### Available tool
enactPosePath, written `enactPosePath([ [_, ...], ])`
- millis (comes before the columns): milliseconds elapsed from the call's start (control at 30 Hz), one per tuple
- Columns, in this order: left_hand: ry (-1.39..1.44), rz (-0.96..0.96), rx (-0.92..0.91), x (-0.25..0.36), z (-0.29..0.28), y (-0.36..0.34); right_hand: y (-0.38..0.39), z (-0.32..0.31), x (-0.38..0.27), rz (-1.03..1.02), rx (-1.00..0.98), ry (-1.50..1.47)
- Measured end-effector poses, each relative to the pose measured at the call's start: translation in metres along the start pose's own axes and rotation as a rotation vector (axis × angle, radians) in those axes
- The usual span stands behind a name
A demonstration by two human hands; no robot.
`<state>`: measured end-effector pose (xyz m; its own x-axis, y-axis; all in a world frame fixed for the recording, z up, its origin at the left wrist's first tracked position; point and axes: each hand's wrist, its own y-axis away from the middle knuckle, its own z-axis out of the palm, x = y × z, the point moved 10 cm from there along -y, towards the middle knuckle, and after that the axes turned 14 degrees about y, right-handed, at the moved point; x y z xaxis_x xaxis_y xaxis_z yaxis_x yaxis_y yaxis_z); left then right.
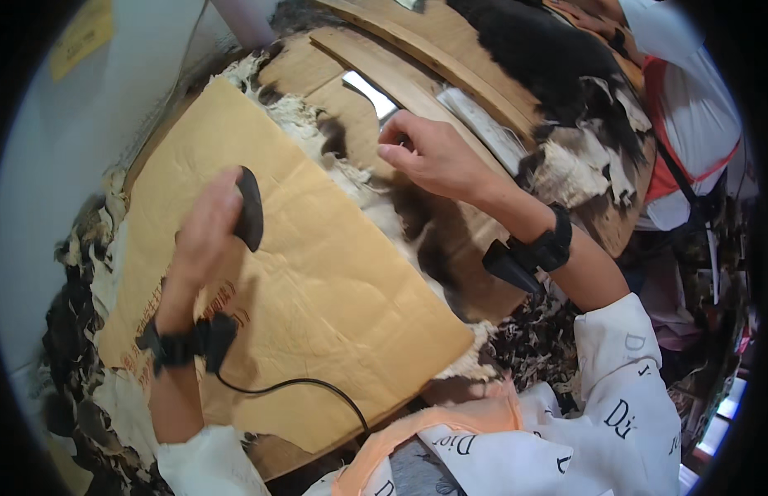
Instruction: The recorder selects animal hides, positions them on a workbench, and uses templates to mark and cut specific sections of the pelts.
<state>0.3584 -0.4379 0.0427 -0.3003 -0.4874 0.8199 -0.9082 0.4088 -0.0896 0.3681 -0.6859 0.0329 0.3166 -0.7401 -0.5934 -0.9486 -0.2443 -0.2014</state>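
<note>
My left hand is over a large yellow-brown paper sheet, blurred a little, with its fingers along a dark, smooth, oval block. The block's underside is hidden, so I cannot tell what kind it is. Up and to the right, my right hand is closed, thumb and fingers bent together. A flat, shiny, blade-like metal piece runs out from the fingertips. The paper lies over pale and dark fur pelts on a wooden board, its right edge leaving a strip of fur bare.
Wooden strips and a long pale plastic-wrapped thing lie beyond my right hand. A black pelt is at the far right, beside another person in white and red. Fur scraps heap along the left wall. A black cable trails from my left wrist strap.
</note>
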Motion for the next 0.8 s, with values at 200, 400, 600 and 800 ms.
enactPosePath([
  [200,-0.182,-0.002,-0.286,0.071,0.081,0.095,0.071,-0.025,-0.011,0.114,-0.141,0.047],
  [400,-0.087,0.120,-0.313,0.133,0.138,0.092,0.122,-0.008,-0.017,-0.065,-0.236,0.033],
  [600,-0.293,0.437,-0.288,0.161,0.178,0.077,0.150,-0.023,-0.016,-0.033,-0.132,0.055],
  [800,0.323,0.219,0.035,0.117,0.062,0.083,0.180,-0.040,-0.043,-0.004,0.044,0.087],
])
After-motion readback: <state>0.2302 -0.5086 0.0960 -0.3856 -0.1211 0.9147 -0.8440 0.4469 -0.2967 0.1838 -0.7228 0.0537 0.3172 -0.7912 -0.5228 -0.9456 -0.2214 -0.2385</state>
